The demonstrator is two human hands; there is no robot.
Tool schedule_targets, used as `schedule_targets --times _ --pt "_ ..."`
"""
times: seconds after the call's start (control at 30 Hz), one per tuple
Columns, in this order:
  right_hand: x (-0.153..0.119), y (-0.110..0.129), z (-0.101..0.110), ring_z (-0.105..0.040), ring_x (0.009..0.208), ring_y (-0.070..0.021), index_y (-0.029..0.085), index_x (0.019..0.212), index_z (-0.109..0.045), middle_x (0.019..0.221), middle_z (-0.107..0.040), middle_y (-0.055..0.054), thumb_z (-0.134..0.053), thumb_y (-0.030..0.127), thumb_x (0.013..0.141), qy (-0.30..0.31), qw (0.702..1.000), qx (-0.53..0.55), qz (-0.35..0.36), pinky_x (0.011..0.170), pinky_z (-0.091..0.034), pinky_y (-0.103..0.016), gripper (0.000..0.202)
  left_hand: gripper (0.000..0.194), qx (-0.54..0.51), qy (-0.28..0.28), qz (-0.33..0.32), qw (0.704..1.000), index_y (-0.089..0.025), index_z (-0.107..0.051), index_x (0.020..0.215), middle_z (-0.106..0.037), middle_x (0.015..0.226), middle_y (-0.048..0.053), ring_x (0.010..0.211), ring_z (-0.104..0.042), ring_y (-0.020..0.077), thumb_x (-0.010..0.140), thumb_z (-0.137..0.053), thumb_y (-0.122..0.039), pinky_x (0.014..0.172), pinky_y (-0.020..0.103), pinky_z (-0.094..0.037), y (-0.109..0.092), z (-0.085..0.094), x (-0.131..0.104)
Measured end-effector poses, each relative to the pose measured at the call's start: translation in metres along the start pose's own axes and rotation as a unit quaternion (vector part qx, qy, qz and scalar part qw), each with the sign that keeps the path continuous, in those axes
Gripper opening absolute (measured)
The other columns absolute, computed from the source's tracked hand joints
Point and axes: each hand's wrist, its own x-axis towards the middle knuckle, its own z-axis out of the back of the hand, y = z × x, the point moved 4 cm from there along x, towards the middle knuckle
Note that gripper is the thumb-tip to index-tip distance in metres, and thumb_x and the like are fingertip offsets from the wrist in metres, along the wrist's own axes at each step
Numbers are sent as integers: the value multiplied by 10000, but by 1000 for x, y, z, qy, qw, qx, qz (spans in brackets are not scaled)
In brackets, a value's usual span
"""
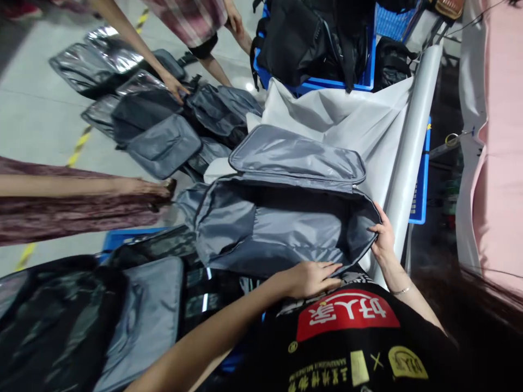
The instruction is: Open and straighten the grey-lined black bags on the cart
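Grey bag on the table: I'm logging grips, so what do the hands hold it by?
The open grey fabric bag is held by its opening rim: left hand on the near edge, right hand at the right corner.

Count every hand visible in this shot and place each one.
5. The left hand and right hand grip the open grey bag. Co-workers' hands: one at left, one on the far bags, one at top. Others may be hidden.
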Motion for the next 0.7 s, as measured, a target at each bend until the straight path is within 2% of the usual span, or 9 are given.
schedule_targets --times 0.1,0.17,0.27,0.33,0.43,0.5,0.57,0.63,0.7 --pt "9 0 -7 -616 928 -178 208 1378 -427 1188 -624 -53 -463 196 553 -14 999 49 -12 795 -530 -326 826 657 73 -21 6 997 -74 -275 1464 -361 1445 205 1302 -414 295 942 -319 -471 1089 382 -327 -12 -9 8" --pt "17 5 -13 -601 984 -181 212 1373 -428 1207 -612 -42 -455 214 559 -19 998 55 -3 862 -514 -348 814 679 111 -30 30 993 -97 -196 1490 -406 1403 240 1221 -496 331 937 -341 -464 1017 426 -404 -15 -13 14" --pt "19 14 -17 -586 1003 -177 202 1319 -473 1222 -599 -35 -472 216 550 -54 997 52 -16 908 -490 -340 769 619 168 -43 58 983 -136 -129 1505 -523 1273 242 1095 -579 330 945 -318 -318 900 439 -478 -22 -13 23" --pt "8 18 -15 -589 953 -181 174 1246 -518 1167 -619 -52 -521 228 552 -72 996 32 -35 904 -486 -342 696 578 201 -47 56 977 -127 -194 1493 -577 1170 212 1036 -593 309 928 -291 -201 903 428 -473 -29 -11 25" --pt "-28 17 -6 -574 996 -187 171 1162 -545 1135 -616 -68 -614 305 631 -40 997 -56 -31 953 -459 -343 552 517 228 -66 44 970 -138 -351 1432 -568 1131 163 1074 -530 295 918 -294 -149 936 407 -449 -38 -5 23" --pt "-57 10 5 -584 936 -168 199 1070 -555 1080 -613 -51 -660 387 676 -36 988 -143 -40 851 -508 -312 449 465 236 -81 21 968 -157 -429 1373 -550 1114 148 1052 -513 285 931 -286 -171 879 392 -469 -40 -2 21" --pt "-81 0 15 -571 702 -138 204 912 -542 842 -608 -16 -679 475 682 -42 977 -187 -92 595 -518 -275 381 408 233 -92 -6 968 -149 -501 1277 -550 1048 139 951 -534 258 945 -269 -204 799 374 -481 -41 -1 21" --pt "-95 -6 16 -496 521 -112 199 782 -491 617 -524 31 -677 538 674 -39 977 -160 -136 442 -451 -248 401 361 228 -96 -34 968 -135 -536 1190 -546 990 129 885 -539 242 943 -283 -208 763 367 -478 -41 -2 20" --pt "-98 -7 10 -491 487 -101 192 740 -470 559 -495 50 -692 550 654 -36 986 -92 -138 447 -464 -245 430 330 235 -87 -56 966 -125 -529 1175 -538 998 129 892 -540 247 925 -325 -191 777 376 -477 -41 -4 18"
